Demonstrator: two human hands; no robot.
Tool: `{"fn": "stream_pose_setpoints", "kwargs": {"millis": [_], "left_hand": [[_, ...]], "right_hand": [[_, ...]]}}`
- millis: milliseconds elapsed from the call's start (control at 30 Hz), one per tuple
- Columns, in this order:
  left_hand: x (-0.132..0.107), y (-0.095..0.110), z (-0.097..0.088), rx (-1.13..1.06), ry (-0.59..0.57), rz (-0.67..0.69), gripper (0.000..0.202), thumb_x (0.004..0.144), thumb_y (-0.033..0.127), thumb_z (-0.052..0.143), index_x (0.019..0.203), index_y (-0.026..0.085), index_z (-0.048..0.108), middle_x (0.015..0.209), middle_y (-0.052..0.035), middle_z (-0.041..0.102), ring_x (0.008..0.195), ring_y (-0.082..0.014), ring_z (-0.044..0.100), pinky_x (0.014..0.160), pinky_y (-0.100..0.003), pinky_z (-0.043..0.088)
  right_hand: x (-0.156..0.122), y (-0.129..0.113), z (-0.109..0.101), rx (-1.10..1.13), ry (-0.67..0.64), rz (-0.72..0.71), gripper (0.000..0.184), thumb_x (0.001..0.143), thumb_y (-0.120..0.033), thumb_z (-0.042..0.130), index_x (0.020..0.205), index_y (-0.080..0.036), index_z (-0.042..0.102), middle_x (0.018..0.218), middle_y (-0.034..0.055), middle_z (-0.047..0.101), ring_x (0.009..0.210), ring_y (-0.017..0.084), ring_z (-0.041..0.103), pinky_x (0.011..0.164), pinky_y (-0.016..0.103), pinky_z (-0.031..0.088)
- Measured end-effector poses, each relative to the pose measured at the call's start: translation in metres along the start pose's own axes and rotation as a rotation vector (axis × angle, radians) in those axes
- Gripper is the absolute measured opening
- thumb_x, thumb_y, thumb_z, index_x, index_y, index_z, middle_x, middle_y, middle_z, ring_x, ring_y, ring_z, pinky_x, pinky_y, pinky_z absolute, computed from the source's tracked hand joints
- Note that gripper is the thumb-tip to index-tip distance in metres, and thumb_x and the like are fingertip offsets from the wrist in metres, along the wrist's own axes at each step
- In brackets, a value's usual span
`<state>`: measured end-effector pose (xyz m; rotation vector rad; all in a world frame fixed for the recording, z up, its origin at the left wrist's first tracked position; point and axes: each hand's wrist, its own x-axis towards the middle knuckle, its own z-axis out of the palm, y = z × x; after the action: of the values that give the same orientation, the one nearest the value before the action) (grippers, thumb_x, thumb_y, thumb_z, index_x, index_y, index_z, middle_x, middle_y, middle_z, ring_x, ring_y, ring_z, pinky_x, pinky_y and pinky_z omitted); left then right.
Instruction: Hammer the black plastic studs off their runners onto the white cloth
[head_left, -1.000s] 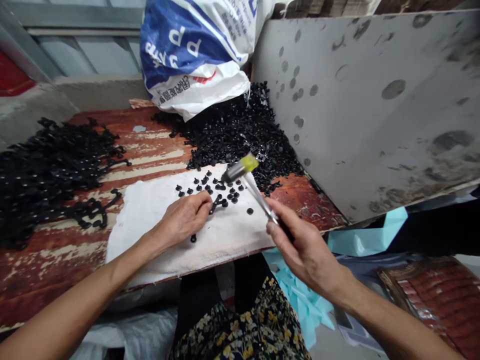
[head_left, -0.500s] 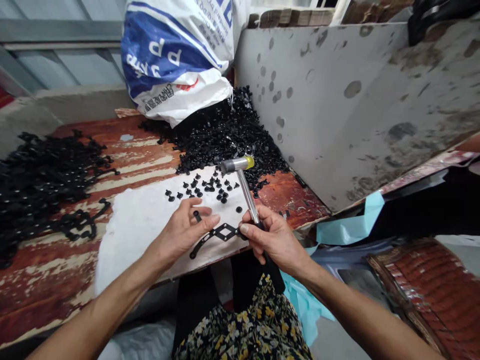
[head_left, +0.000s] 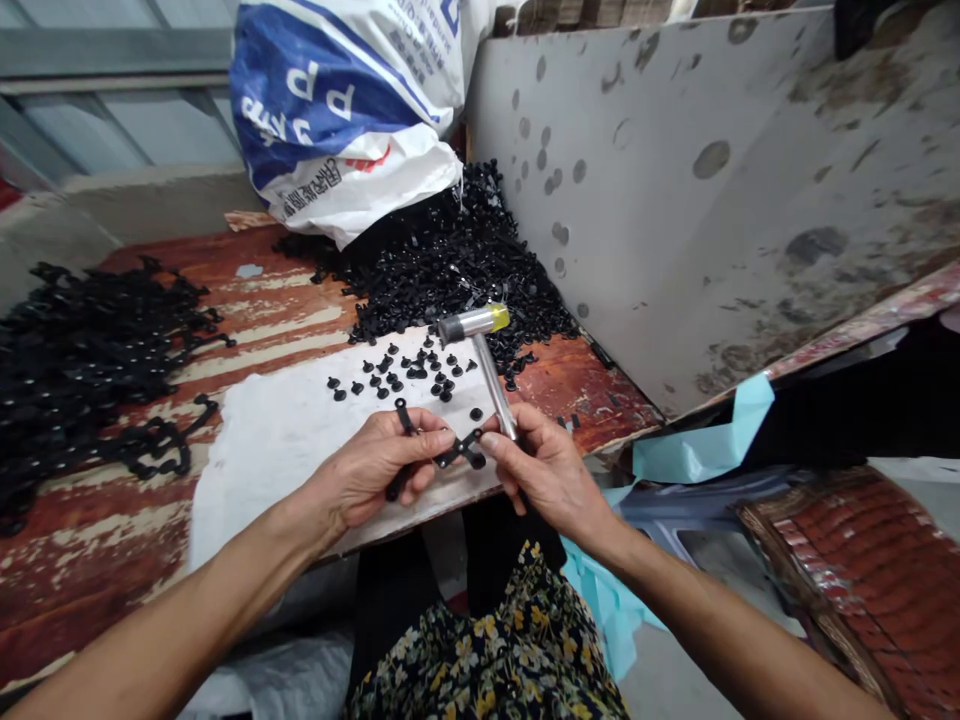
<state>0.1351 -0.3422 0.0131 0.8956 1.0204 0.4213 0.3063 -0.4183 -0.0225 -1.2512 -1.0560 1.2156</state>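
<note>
Both hands grip one black link piece between them, right also clenching hammer.

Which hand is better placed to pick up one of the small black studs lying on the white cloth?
Probably the left hand. It holds only the black lattice piece, and the studs lie just beyond its fingers. The right hand already grips the hammer handle and pinches the piece too.

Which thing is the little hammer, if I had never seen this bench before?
Start at the big blue and white sack at the back of the red wooden bench. Come forward over the heap of black parts to the white cloth. The hammer rises from the right hand: shiny metal, with a yellow tip.
</note>
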Motion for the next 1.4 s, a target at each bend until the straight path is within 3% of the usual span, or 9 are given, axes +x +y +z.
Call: {"fn": "stream_pose_setpoints", "kwargs": {"millis": [67, 167, 400, 800, 1233, 1400], "left_hand": [[0.006, 0.003, 0.005, -0.041, 0.083, 0.013, 0.022, 0.069, 0.014, 0.081, 0.068, 0.011, 0.059, 0.046, 0.0038, 0.056, 0.028, -0.0011, 0.033, 0.026, -0.01, 0.023], [0.014, 0.007, 0.01, -0.059, 0.154, 0.014, 0.017, 0.078, 0.004, 0.069, 0.068, 0.01, 0.057, 0.059, -0.0016, 0.066, 0.028, 0.0013, 0.032, 0.026, -0.008, 0.02], [0.026, 0.011, 0.017, -0.034, 0.203, -0.055, 0.023, 0.085, 0.003, 0.062, 0.063, 0.009, 0.056, 0.054, -0.0042, 0.065, 0.025, 0.0017, 0.027, 0.025, -0.008, 0.018], [0.031, 0.012, 0.023, -0.023, 0.213, -0.069, 0.024, 0.081, 0.004, 0.068, 0.061, 0.01, 0.056, 0.053, -0.0042, 0.064, 0.025, 0.0017, 0.026, 0.025, -0.009, 0.018], [0.034, 0.013, 0.026, 0.035, 0.241, -0.046, 0.027, 0.085, 0.003, 0.061, 0.061, 0.012, 0.051, 0.049, -0.0042, 0.063, 0.024, 0.0008, 0.025, 0.026, -0.009, 0.018], [0.036, 0.012, 0.027, 0.068, 0.284, -0.028, 0.029, 0.081, 0.006, 0.066, 0.06, 0.015, 0.048, 0.046, -0.0039, 0.061, 0.024, 0.0002, 0.022, 0.026, -0.011, 0.016]], "right_hand": [[-0.002, 0.004, -0.009, -0.048, 0.075, -0.052, 0.022, 0.085, -0.041, 0.061, 0.088, -0.021, 0.053, 0.047, -0.0116, 0.045, 0.033, 0.006, 0.038, 0.032, 0.017, 0.032], [-0.005, 0.011, -0.021, -0.048, 0.142, -0.038, 0.024, 0.086, -0.043, 0.06, 0.091, -0.021, 0.051, 0.045, -0.0129, 0.043, 0.032, 0.007, 0.037, 0.032, 0.017, 0.03], [-0.01, 0.024, -0.028, 0.02, 0.152, 0.005, 0.029, 0.083, -0.046, 0.062, 0.091, -0.022, 0.049, 0.046, -0.0137, 0.043, 0.031, 0.006, 0.035, 0.03, 0.017, 0.031], [-0.009, 0.03, -0.029, 0.069, 0.143, 0.036, 0.029, 0.083, -0.046, 0.062, 0.092, -0.022, 0.049, 0.046, -0.0141, 0.044, 0.03, 0.005, 0.035, 0.029, 0.015, 0.032], [-0.007, 0.033, -0.031, 0.066, 0.113, 0.048, 0.029, 0.085, -0.047, 0.061, 0.093, -0.022, 0.049, 0.045, -0.0142, 0.043, 0.031, 0.006, 0.035, 0.03, 0.015, 0.032], [-0.01, 0.031, -0.034, 0.014, 0.09, 0.037, 0.031, 0.088, -0.049, 0.057, 0.098, -0.02, 0.053, 0.065, -0.0065, 0.058, 0.037, 0.006, 0.04, 0.031, 0.017, 0.034]]}}
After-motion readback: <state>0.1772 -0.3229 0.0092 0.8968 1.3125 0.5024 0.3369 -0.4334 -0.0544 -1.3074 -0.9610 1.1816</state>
